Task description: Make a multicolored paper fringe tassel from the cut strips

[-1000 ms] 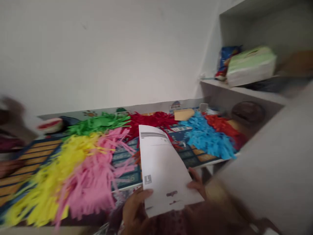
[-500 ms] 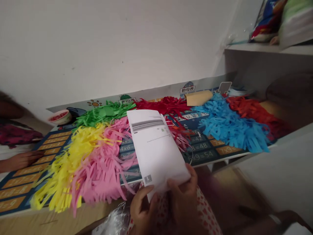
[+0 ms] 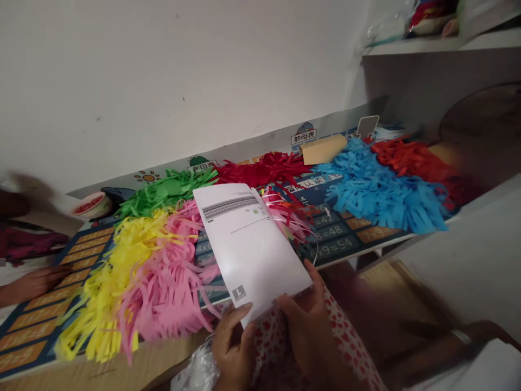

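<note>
A white printed paper sheet [image 3: 256, 247] with a band of barcode-like stripes and a small grey square spans the middle of the head view. Its near left corner is pinched by my left hand [image 3: 234, 342], thumb and fingers closed on the edge. My right hand [image 3: 305, 326] grips the near right edge, thumb on top and fingers curled round the side. Just past the sheet lie a bundle of mixed pink and red strips [image 3: 287, 212] and pink paper fringe [image 3: 175, 293].
Yellow [image 3: 122, 271], green [image 3: 166, 190], dark red [image 3: 264, 168] and blue fringe [image 3: 386, 187] cover a printed table mat [image 3: 325, 244]. A bowl [image 3: 95, 206] stands at the left. Another person's hand [image 3: 36, 285] rests on the mat's left side. Clear plastic [image 3: 201, 366] lies near my left hand.
The view has shifted slightly, and the paper sheet sits a little further left. My left thumb and fingers still pinch its corner; the right hand keeps its grip.
</note>
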Tool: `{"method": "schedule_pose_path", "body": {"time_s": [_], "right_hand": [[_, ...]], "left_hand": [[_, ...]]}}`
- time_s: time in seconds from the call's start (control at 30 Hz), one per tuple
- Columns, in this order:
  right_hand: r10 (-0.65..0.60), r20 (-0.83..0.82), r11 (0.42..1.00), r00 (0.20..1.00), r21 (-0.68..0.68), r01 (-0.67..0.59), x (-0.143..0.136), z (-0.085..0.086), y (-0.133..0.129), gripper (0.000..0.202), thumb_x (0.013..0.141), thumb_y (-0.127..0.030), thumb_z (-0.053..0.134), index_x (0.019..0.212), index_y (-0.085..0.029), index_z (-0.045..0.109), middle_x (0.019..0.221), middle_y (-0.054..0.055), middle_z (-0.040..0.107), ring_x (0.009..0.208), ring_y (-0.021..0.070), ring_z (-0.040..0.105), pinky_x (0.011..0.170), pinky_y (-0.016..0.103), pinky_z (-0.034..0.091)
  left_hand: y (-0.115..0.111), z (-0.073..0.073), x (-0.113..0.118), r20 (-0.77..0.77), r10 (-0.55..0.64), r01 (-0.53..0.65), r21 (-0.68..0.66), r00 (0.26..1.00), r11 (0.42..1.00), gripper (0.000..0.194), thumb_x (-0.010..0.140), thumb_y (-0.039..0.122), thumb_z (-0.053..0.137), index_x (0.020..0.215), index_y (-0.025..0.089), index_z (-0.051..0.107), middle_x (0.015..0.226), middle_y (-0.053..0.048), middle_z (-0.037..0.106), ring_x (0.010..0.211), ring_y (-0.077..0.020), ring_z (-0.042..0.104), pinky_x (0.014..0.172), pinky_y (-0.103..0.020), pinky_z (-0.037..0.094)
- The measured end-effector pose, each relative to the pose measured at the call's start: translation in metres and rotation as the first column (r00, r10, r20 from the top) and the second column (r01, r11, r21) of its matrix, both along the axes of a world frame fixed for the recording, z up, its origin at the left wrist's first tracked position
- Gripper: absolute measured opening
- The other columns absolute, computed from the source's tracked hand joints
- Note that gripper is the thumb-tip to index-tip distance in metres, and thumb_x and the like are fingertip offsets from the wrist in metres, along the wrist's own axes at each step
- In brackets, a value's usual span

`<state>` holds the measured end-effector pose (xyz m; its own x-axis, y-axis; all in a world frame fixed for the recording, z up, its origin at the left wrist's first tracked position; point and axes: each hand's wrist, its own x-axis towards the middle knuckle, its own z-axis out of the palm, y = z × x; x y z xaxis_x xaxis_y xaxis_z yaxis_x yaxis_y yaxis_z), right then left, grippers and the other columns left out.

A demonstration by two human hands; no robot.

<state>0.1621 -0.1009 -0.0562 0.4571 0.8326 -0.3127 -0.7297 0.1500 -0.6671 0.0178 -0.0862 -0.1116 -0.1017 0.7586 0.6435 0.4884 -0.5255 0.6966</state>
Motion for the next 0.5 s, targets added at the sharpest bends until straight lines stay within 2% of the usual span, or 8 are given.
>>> {"method": "schedule_pose_path", "body": {"time_s": [0.13, 0.33, 0.5], "right_hand": [[-0.009, -0.025, 1.000, 1.000, 0.003, 0.009, -0.002, 0.002, 0.001, 0.098, 0.061, -0.023, 0.084, 0.141, -0.028, 0.027, 0.128, 0.010, 0.059, 0.109, 0.0249, 0.061, 0.090, 0.039, 0.052], [-0.025, 0.053, 0.999, 0.998, -0.038, 0.027, -0.002, 0.007, 0.001, 0.095, 0.064, -0.024, 0.083, 0.141, -0.027, 0.027, 0.131, 0.011, 0.057, 0.108, 0.0249, 0.062, 0.087, 0.037, 0.054], [-0.051, 0.097, 0.997, 0.994, -0.045, 0.055, -0.001, 0.008, 0.002, 0.095, 0.065, -0.024, 0.082, 0.142, -0.027, 0.027, 0.129, 0.011, 0.058, 0.103, 0.0238, 0.063, 0.086, 0.037, 0.054]], "left_hand": [[-0.002, 0.006, 0.003, -0.003, -0.026, 0.026, -0.013, 1.000, 1.000, 0.018, 0.079, 0.036, 0.069, 0.080, 0.020, 0.074, 0.078, -0.004, 0.074, 0.071, -0.0201, 0.069, 0.067, -0.029, 0.058], [-0.005, 0.017, 0.014, 0.046, 0.001, -0.001, -0.001, 0.999, 1.000, 0.013, 0.080, 0.032, 0.068, 0.078, 0.019, 0.072, 0.072, -0.003, 0.073, 0.066, -0.0175, 0.068, 0.062, -0.026, 0.057], [-0.005, 0.019, 0.020, 0.104, -0.008, 0.007, 0.007, 0.995, 1.000, 0.010, 0.078, 0.028, 0.070, 0.079, 0.019, 0.072, 0.072, -0.002, 0.072, 0.064, -0.0162, 0.068, 0.060, -0.024, 0.056]]}}
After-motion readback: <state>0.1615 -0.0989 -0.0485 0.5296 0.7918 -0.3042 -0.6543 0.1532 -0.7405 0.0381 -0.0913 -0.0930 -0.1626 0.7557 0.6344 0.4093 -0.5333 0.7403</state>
